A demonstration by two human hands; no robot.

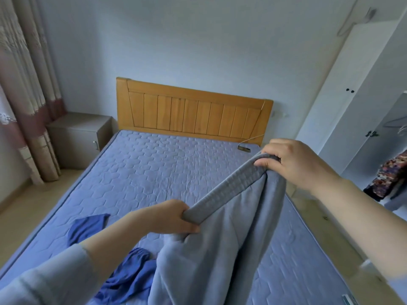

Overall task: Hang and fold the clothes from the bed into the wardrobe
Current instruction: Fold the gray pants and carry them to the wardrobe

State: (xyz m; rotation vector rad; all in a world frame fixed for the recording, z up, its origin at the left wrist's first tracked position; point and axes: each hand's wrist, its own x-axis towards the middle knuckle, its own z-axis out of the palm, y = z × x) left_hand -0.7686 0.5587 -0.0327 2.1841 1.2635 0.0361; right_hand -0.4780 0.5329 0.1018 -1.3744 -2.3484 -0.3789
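Left hand (176, 216) and right hand (293, 164) each grip an end of a grey garment's (220, 249) ribbed band, holding it above the bed (154, 168).

The quilted blue mattress runs to a wooden headboard (193, 111), with a nightstand (77, 137) and curtain (28, 84) on the left. A blue garment (130, 276) lies crumpled beside the grey one (partly hidden by the left arm). The white wardrobe (352, 102) stands on the right, its patterned contents (389, 175) cut off by the frame edge.

Trousers (220, 249) over bed (154, 168); shirt (123, 280) left, wardrobe (356, 111) right.
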